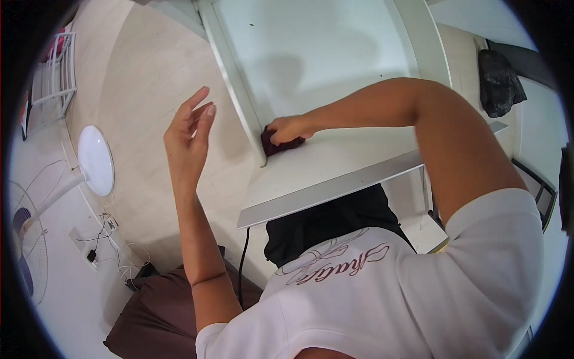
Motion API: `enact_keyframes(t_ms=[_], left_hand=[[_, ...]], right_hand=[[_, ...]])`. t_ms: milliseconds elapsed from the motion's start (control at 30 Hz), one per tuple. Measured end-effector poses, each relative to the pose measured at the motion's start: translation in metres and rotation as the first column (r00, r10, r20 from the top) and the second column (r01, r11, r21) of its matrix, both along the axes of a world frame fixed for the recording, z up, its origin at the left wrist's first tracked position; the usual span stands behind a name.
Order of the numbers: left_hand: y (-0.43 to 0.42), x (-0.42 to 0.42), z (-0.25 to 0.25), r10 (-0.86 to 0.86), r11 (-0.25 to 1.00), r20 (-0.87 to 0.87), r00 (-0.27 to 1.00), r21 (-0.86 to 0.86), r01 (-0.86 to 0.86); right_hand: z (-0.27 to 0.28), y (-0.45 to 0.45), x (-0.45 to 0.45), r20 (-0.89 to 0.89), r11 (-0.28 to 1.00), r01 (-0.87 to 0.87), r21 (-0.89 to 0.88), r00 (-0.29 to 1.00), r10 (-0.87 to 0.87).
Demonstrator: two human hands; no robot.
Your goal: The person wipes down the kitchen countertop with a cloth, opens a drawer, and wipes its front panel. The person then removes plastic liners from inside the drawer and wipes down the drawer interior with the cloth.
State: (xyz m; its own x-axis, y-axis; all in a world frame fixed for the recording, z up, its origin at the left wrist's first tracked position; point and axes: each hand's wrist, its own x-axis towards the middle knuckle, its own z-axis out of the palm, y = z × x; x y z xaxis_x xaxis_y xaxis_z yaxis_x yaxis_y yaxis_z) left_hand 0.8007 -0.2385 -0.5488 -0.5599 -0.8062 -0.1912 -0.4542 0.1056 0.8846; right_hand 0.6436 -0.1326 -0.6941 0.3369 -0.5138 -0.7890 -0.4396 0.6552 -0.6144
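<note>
My right hand (288,131) is closed around a dark maroon cloth (281,147). It presses the cloth into the near left corner of a pulled-out white drawer (341,60), where the side wall meets the front panel. Part of the cloth is covered by my fingers. To the left of the drawer, my left hand (190,128) is raised in the air. Its fingers are loosely bent and apart, and it holds nothing. Two small dark specks lie on the drawer's bottom.
A white fan (30,239) and its round base (95,160) are at the left, near tangled cables (110,239). Below lies a brown cushion-like thing (155,311). Black fabric (335,224) is under the drawer's grey edge (335,190). A black plastic bag (497,84) hangs at the right.
</note>
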Motion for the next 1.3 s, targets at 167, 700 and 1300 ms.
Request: enact_keyframes(t_ms=[167, 700, 1300], left_hand=[[-0.015, 0.041, 0.022, 0.126, 0.978, -0.227, 0.966, -0.133, -0.159], [-0.007, -0.027, -0.034, 0.101, 0.862, -0.111, 0.989, -0.487, -0.142], [0.002, -0.081, -0.115, 0.054, 0.849, 0.000, 0.999, -0.527, -0.046]], right_hand=[[0.116, -0.038, -0.009, 0.401, 0.931, 0.246, 0.268, 0.851, -0.340], [0.124, -0.065, -0.140, 0.200, 0.598, 0.552, -0.580, 0.809, -0.553], [-0.085, -0.151, -0.148, -0.299, 0.305, -0.124, -0.944, 0.708, -0.640]])
